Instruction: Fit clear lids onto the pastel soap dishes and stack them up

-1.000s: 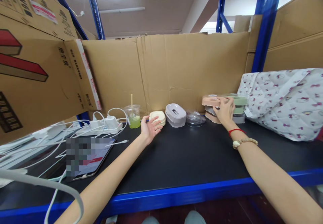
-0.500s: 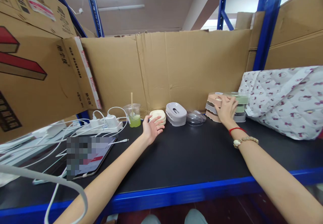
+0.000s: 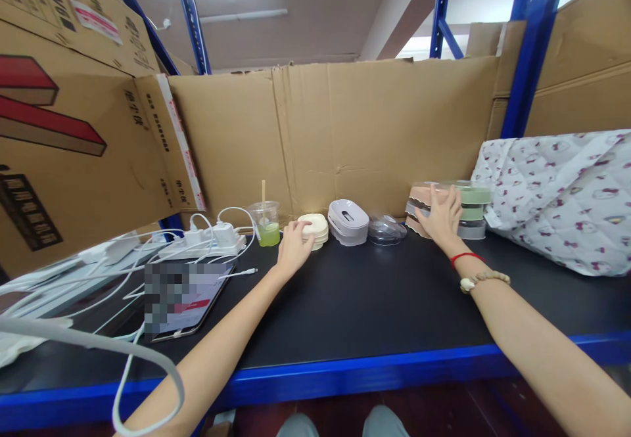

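Left hand (image 3: pixel 294 246) turned over at cream stack (image 3: pixel 321 230), blue edge (image 3: pixel 374 374) distant.

cup (image 3: pixel 267 228) left of stack (image 3: pixel 319 227) | bag (image 3: pixel 562 207) right of trays (image 3: pixel 473 213) | cardboard (image 3: pixel 384 128) behind

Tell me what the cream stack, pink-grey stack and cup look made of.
Cream stack: probably matte plastic; even colour, rounded corners.
Pink-grey stack: likely plastic, satin or matte; thin, scalloped edges.
Cup: probably glossy clear plastic; see-through wall.
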Demonstrator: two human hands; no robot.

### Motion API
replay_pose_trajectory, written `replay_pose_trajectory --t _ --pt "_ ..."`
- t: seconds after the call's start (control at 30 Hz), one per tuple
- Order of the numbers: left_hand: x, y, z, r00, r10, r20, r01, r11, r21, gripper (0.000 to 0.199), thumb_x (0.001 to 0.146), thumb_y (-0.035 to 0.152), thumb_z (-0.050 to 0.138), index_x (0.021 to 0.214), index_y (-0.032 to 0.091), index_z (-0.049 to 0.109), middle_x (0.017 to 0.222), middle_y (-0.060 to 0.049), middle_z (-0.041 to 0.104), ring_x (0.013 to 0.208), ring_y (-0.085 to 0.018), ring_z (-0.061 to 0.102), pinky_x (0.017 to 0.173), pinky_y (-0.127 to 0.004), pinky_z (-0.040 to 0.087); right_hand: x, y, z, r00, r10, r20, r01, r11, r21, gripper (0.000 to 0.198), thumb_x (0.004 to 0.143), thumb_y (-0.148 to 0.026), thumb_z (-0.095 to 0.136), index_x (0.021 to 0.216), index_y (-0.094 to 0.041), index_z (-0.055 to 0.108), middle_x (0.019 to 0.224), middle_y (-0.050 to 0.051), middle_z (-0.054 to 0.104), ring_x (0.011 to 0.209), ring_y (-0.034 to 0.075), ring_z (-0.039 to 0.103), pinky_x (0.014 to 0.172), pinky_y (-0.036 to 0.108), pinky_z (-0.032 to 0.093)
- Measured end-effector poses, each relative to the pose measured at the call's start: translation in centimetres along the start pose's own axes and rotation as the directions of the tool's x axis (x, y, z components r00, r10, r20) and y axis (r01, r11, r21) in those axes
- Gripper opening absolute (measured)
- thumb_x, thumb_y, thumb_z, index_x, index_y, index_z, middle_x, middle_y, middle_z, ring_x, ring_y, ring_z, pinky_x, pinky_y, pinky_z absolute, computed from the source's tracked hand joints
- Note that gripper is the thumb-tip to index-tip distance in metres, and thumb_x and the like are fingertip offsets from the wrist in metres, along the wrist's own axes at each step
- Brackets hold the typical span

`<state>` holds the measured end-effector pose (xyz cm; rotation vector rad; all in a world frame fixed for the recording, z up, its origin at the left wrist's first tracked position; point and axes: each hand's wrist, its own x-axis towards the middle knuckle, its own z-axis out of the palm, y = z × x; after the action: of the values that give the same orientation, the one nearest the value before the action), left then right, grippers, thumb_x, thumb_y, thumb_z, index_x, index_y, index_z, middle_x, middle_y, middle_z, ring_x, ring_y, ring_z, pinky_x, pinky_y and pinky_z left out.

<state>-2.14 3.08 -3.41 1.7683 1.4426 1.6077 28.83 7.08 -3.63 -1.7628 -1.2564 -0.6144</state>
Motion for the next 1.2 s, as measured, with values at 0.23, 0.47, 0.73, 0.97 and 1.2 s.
replay_pose_trajectory --t 0.23,0.47,0.73,0.97,1.2 --pt "0.0 -0.7 -0.2 0.982 -0.027 0.188 -0.05 0.918 0.394 0.014 0.081 0.02 0.053 0.088 0.02 0.066 0.111 -0.011 0.056 0.114 -0.029 0.048 0.1 -0.045 0.034 -1.5 -4.6 -0.6 0.953 -0.286 -0.099 0.3 0.936 0.183 0.038 0.084 -0.031 0.04 0.113 -0.014 0.058 0.122 0.018 0.049 0.118 0.03 0.041 0.097 0.048 0.033" --pt "0.4 -0.5 -0.6 0.984 -0.171 0.055 0.139 0.918 0.371 0.01 0.084 0.019 0.05 0.088 0.016 0.058 0.111 -0.012 0.053 0.11 -0.025 0.052 0.092 -0.037 0.042 -6.0 -9.1 1.6 0.731 -0.656 0.189 0.624 0.754 0.203 0.049 0.079 -0.034 0.051 0.124 -0.015 0.054 0.129 0.015 0.052 0.125 0.031 0.042 0.097 0.047 0.037" --pt "0.8 -0.1 0.1 0.776 -0.62 0.117 0.628 0.74 -0.242 0.05 0.071 0.007 0.054 0.118 0.012 0.04 0.099 -0.012 0.058 0.061 -0.013 0.06 0.054 -0.026 0.051 -5.2 -7.3 2.6 0.588 -0.777 0.222 0.707 0.628 0.326 0.042 0.081 -0.017 0.043 0.121 -0.017 0.055 0.122 0.012 0.059 0.117 0.025 0.053 0.093 0.044 0.044" --pt "-0.1 1.0 0.5 0.678 -0.63 0.378 0.735 0.575 -0.36 0.02 0.069 0.007 0.043 0.084 0.011 0.056 0.066 -0.006 0.058 0.06 -0.015 0.059 0.059 -0.026 0.052 -5.4 -8.2 2.0 0.566 -0.815 0.127 0.753 0.573 0.322 0.031 0.085 -0.011 0.043 0.109 -0.014 0.062 0.101 0.013 0.067 0.092 0.022 0.062 0.079 0.037 0.046" --pt "-0.9 0.8 1.4 0.661 -0.632 0.404 0.749 0.516 -0.416 0.024 0.062 0.002 0.04 0.08 0.013 0.052 0.057 -0.001 0.054 0.049 -0.012 0.053 0.047 -0.02 0.046 -5.7 -8.2 1.8 0.563 -0.827 0.011 0.797 0.546 0.261 0.02 0.087 -0.016 0.049 0.098 -0.018 0.065 0.081 0.007 0.065 0.079 0.019 0.06 0.07 0.031 0.039"
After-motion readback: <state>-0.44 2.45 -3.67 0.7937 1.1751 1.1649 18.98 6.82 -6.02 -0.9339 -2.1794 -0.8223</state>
